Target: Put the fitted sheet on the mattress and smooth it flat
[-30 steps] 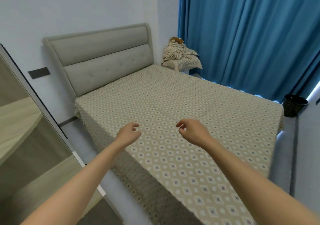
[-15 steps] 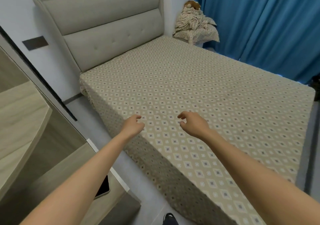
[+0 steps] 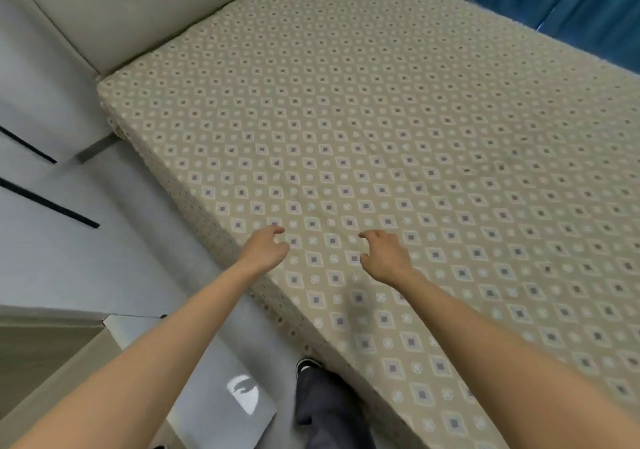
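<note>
Patterned fitted sheet [image 3: 398,130] flat beside blue curtains [image 3: 571,2]

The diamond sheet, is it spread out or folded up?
Spread out. The diamond sheet lies flat right up to the headboard and drapes down the near side, with no folds showing.

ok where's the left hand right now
In the head view the left hand is just left of centre, over the fitted sheet at the bed's floor-side edge, with the right hand just to its right.
</note>
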{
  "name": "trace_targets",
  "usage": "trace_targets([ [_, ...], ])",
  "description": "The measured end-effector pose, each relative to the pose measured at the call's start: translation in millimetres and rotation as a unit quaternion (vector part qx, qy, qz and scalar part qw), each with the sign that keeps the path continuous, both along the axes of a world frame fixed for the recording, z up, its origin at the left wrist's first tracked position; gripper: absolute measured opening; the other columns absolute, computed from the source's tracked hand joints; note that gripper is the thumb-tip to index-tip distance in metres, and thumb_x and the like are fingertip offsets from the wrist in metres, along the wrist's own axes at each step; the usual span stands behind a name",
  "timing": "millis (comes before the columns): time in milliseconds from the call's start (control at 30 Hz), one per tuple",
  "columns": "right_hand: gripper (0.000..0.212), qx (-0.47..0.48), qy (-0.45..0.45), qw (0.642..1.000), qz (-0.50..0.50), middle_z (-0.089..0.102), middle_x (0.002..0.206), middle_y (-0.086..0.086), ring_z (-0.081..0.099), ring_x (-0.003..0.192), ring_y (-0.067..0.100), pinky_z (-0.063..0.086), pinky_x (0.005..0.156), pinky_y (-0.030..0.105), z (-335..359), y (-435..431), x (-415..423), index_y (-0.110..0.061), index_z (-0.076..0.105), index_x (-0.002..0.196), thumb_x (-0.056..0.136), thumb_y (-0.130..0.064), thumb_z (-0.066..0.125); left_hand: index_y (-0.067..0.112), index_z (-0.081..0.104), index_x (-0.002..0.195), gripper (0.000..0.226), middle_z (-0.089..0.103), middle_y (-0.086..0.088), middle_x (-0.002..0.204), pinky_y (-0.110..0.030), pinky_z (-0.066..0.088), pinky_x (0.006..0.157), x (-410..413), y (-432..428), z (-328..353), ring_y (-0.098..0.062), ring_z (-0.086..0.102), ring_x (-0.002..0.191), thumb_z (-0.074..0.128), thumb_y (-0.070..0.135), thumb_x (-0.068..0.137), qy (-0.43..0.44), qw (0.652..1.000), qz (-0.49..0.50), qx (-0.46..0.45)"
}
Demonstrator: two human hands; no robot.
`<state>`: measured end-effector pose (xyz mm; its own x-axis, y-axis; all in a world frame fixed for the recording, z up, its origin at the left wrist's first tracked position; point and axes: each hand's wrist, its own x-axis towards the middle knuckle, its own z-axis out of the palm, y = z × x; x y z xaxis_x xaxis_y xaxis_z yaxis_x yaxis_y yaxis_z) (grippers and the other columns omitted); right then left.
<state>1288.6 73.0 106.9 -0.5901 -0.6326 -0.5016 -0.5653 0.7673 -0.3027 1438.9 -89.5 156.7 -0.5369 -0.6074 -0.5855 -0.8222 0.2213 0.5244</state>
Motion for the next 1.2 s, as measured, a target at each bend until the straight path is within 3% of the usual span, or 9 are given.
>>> trace_targets([
  [233,0.057,0.066,-0.033,0.997,0.017,0.006,0.161,0.002,0.007,0.147,0.027,0.016,0.117,0.054,-103,-53,-52,-0.027,0.018,0.151,0.099,-0.021,0.039,0.015,0.039,0.143,0.047,0.034,-0.003,0.152,-0.031,0.027,0.112,-46,-45,-99,-0.02,0.031,0.141,0.043,0.017,0.097,-0.046,0.996,-0.076,-0.017],
  [433,0.057,0.059,-0.019,0.995,0.077,-0.006,0.162,-0.001,-0.005,0.149,0.027,0.006,0.118,0.056,-181,-95,-71,-0.029,0.007,0.153,0.102,-0.023,0.031,0.022,0.031,0.147,0.051,0.017,-0.003,0.159,-0.037,0.023,0.115,-58,-74,-183,-0.022,0.019,0.146,0.042,0.021,0.097,-0.109,0.981,-0.158,-0.036],
  [633,0.053,0.079,0.026,0.989,0.125,-0.021,0.159,-0.003,-0.019,0.146,0.031,-0.004,0.114,0.063,-236,-108,-73,-0.037,-0.005,0.152,0.103,-0.042,0.015,0.022,0.021,0.151,0.054,0.006,-0.001,0.161,-0.048,0.03,0.113,-53,-90,-225,-0.025,0.008,0.148,0.037,0.019,0.099,-0.188,0.939,-0.261,-0.124],
  [800,0.059,0.06,0.046,0.978,0.194,-0.036,0.152,-0.003,-0.035,0.137,0.041,-0.012,0.105,0.071,-262,-99,-19,-0.043,-0.029,0.141,0.091,-0.061,-0.004,0.014,0.014,0.152,0.059,0.004,-0.002,0.161,-0.044,0.028,0.115,-37,-101,-226,-0.025,0.008,0.148,0.037,0.018,0.098,-0.205,0.941,-0.224,-0.15],
  [933,0.064,0.07,0.028,0.952,0.296,-0.049,0.143,0.001,-0.044,0.129,0.043,-0.017,0.101,0.074,-263,-94,22,-0.047,-0.032,0.136,0.092,-0.066,0.01,0.014,0.013,0.152,0.06,0.005,-0.004,0.161,-0.043,0.026,0.116,-18,-108,-221,-0.026,0.011,0.147,0.038,0.017,0.097,-0.218,0.949,-0.187,-0.13],
  [1067,0.06,0.074,0.011,0.92,0.384,-0.043,0.148,-0.002,-0.046,0.127,0.041,-0.022,0.097,0.075,-258,-83,70,-0.048,-0.019,0.144,0.097,-0.059,0.016,0.015,0.015,0.152,0.06,0.007,-0.005,0.161,-0.045,0.029,0.114,7,-109,-212,-0.026,0.014,0.147,0.039,0.019,0.097,-0.24,0.949,-0.165,-0.117],
  [1200,0.065,0.113,0.026,0.904,0.412,-0.039,0.151,-0.003,-0.042,0.132,0.037,-0.021,0.098,0.074,-250,-83,79,-0.042,-0.019,0.147,0.1,-0.049,0.025,0.017,0.017,0.151,0.059,0.008,-0.003,0.161,-0.045,0.032,0.11,20,-102,-196,-0.027,0.019,0.145,0.037,0.019,0.096,-0.248,0.952,-0.147,-0.106],
])
